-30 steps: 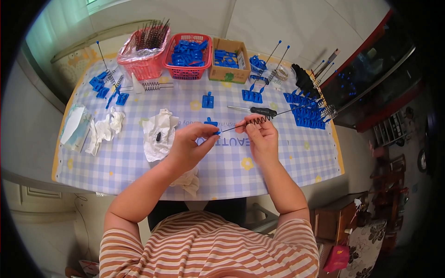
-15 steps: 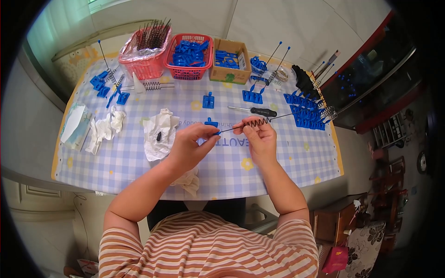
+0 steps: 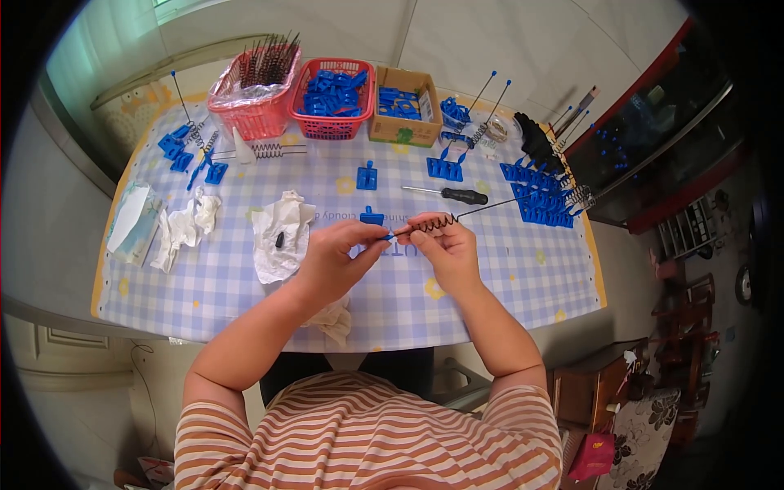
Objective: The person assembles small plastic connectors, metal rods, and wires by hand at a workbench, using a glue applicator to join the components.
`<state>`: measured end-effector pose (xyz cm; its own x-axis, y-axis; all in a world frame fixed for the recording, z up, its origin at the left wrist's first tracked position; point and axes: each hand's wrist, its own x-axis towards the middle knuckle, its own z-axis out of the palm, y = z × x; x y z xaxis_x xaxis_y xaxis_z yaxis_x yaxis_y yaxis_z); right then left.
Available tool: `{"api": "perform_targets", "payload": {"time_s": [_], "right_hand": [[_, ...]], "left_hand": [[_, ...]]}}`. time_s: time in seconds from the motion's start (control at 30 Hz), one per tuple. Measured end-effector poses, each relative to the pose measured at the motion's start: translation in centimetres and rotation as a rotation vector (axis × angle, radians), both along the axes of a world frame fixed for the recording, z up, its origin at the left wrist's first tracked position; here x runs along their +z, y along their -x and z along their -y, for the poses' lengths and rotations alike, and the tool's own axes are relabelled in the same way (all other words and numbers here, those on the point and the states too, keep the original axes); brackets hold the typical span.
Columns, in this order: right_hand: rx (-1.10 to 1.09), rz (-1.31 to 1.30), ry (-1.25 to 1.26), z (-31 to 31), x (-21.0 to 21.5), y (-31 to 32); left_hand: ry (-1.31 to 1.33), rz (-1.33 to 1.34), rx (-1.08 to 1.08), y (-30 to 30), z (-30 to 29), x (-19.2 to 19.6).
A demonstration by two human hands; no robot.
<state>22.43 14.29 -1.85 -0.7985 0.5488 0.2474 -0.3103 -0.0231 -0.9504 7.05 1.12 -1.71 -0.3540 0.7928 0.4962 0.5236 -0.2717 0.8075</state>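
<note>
Over the middle of the table my left hand (image 3: pixel 339 253) pinches a small blue plastic piece (image 3: pixel 387 238), mostly hidden by the fingers. My right hand (image 3: pixel 449 251) is closed round a black coiled spring wire (image 3: pixel 438 223), whose long straight end reaches up to the right. The wire's other end meets the blue piece between my hands; whether it sits inside cannot be made out. Just beyond my left fingers a blue plastic base (image 3: pixel 372 215) lies on the cloth, with a second blue base (image 3: pixel 367 176) farther back. A black-handled screwdriver (image 3: pixel 464 196) rests past my right hand.
At the back stand a red basket of spring wires (image 3: pixel 249 118), a red basket of blue parts (image 3: pixel 335 127) and a cardboard box (image 3: pixel 398 134). Several blue assembled pieces (image 3: pixel 545 214) cluster at right. Crumpled tissue (image 3: pixel 273 253) and a tissue pack (image 3: pixel 135 224) lie at left.
My right hand has moved a little left toward my left hand, bringing the spring wire with it. The coil now sits closer to the blue piece. My left hand has hardly moved.
</note>
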Motion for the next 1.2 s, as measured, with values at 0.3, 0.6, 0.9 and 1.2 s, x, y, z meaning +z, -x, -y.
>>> {"api": "perform_targets", "payload": {"time_s": [0.3, 0.6, 0.9, 1.2], "right_hand": [[0.045, -0.061, 0.202, -0.8, -0.3, 0.2], [0.064, 0.302, 0.039, -1.3, 2.0, -0.7], [0.378, 0.427, -0.594, -3.2, 6.3, -5.1], [0.028, 0.440, -1.181, -1.9, 3.2, -2.7]], "left_hand": [[-0.120, -0.094, 0.038, -0.2, -0.1, 0.7], [-0.082, -0.084, 0.026, -0.1, -0.2, 0.2], [0.037, -0.151, 0.022, -0.5, 0.1, -0.4], [0.027, -0.618, 0.062, -1.2, -0.2, -2.1]]}}
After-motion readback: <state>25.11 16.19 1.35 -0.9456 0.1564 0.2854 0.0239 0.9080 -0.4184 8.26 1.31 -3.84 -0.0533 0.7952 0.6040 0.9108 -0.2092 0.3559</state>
